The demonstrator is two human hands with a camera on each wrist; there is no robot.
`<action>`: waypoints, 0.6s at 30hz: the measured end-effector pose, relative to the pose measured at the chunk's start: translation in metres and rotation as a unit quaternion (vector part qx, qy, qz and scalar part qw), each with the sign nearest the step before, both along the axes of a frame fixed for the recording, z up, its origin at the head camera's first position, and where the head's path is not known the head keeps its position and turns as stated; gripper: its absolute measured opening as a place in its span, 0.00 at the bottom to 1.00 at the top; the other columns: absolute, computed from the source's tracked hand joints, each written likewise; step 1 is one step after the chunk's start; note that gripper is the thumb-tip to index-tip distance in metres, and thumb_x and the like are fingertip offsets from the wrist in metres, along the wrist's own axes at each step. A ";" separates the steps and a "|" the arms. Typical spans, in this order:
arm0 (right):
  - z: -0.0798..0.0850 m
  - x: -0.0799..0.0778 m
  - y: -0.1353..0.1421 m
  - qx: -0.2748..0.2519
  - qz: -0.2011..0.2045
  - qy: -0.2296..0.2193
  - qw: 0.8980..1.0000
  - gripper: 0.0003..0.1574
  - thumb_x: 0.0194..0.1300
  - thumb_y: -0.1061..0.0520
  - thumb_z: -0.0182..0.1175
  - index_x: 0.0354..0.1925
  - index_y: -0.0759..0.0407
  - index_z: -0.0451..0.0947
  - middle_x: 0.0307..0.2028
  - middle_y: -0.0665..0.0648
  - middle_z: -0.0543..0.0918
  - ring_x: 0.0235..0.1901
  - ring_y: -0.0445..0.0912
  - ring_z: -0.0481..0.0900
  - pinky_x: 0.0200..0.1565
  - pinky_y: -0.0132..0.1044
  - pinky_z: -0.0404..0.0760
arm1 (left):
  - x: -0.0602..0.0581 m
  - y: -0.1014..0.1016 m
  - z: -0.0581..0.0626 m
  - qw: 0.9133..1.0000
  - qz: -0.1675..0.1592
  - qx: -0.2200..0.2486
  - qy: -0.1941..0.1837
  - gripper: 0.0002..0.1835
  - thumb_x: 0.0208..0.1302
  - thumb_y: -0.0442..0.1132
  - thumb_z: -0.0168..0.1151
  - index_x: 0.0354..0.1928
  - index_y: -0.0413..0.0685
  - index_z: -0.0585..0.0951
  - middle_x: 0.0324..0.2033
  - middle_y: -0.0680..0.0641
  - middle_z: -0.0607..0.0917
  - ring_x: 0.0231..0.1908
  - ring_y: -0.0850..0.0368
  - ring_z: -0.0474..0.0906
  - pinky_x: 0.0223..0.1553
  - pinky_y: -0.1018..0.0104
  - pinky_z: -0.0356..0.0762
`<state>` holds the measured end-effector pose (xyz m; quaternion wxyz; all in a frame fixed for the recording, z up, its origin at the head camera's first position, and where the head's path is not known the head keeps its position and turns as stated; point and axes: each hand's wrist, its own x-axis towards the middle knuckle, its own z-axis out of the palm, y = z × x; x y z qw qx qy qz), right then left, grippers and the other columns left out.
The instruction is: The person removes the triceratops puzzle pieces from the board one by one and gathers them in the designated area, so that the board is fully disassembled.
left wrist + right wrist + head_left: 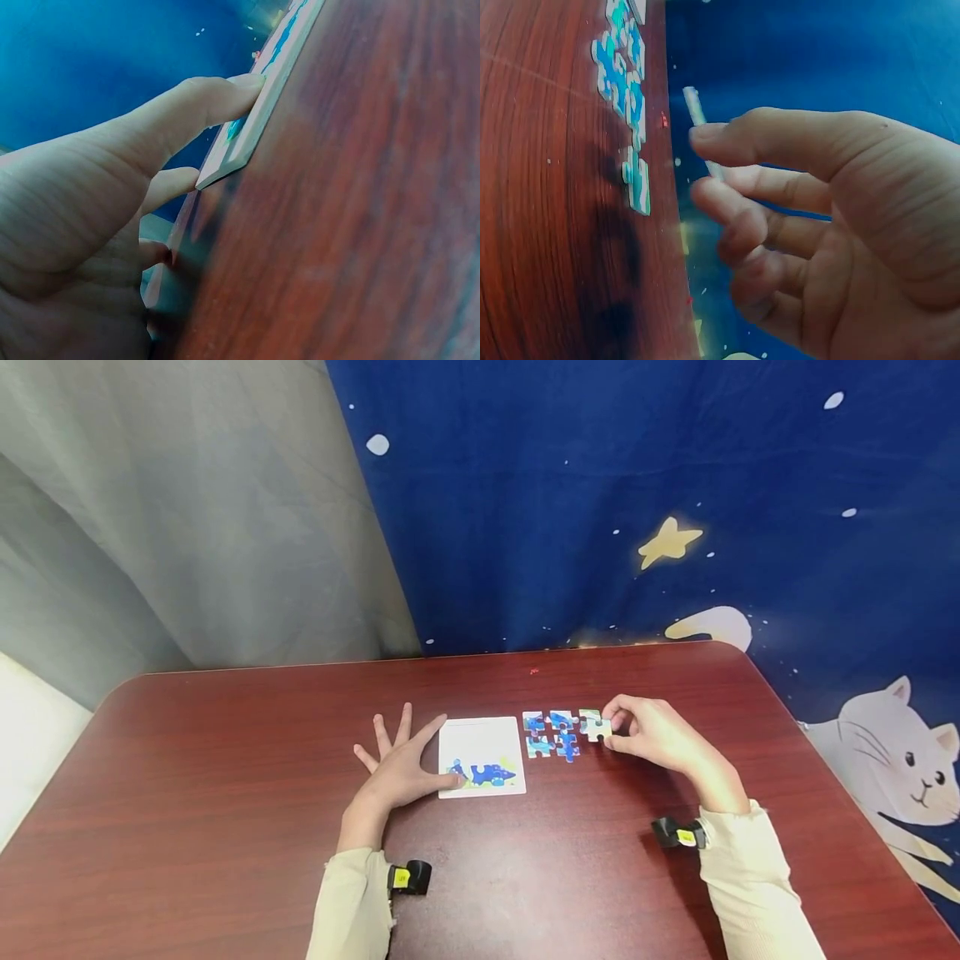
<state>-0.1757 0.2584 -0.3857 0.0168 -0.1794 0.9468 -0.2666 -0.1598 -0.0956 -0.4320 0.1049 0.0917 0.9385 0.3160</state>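
A square white puzzle board (477, 743) lies on the table, with blue animal-shaped printing along its near side. My left hand (397, 771) is spread at the board's left side, its thumb pressing on the near left corner and its index fingertip by the far left corner. In the right wrist view, a puzzle piece (694, 103) is pinched edge-on between thumb and fingers of my right hand (780, 187), above the table. Just beyond it a loose puzzle piece (639, 187) lies on the wood, partly covered in the head view by the held one.
Several blue-and-white puzzle pieces (561, 720) lie close together right of the board. The dark red table (262, 827) ends at a blue curtain (525, 527) and a grey curtain (225, 527). A tiny red bit (534, 672) lies near the far edge.
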 end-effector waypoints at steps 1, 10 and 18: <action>-0.001 0.000 0.001 0.003 0.001 -0.007 1.000 0.14 0.47 0.62 0.69 0.34 0.59 0.76 0.25 0.49 0.78 0.23 0.42 0.70 0.31 0.37 0.70 | 0.000 0.000 0.000 1.000 -0.001 -0.001 -0.001 0.50 0.43 0.58 0.72 0.70 0.63 0.59 0.71 0.40 0.35 0.64 0.34 0.15 0.48 0.28 0.13; -0.006 -0.001 0.004 0.019 0.015 -0.051 0.998 0.14 0.46 0.60 0.71 0.32 0.58 0.76 0.23 0.48 0.76 0.25 0.43 0.70 0.32 0.38 0.68 | 0.000 0.001 0.000 1.000 0.000 -0.001 -0.004 0.50 0.43 0.58 0.71 0.70 0.63 0.59 0.71 0.40 0.35 0.64 0.34 0.15 0.48 0.28 0.13; -0.009 -0.002 0.002 0.024 0.015 -0.050 0.998 0.15 0.45 0.60 0.72 0.32 0.58 0.76 0.24 0.50 0.78 0.25 0.43 0.70 0.33 0.39 0.68 | 0.000 0.000 0.000 1.000 0.002 0.002 -0.005 0.50 0.43 0.58 0.72 0.70 0.63 0.59 0.71 0.40 0.35 0.64 0.34 0.14 0.48 0.28 0.12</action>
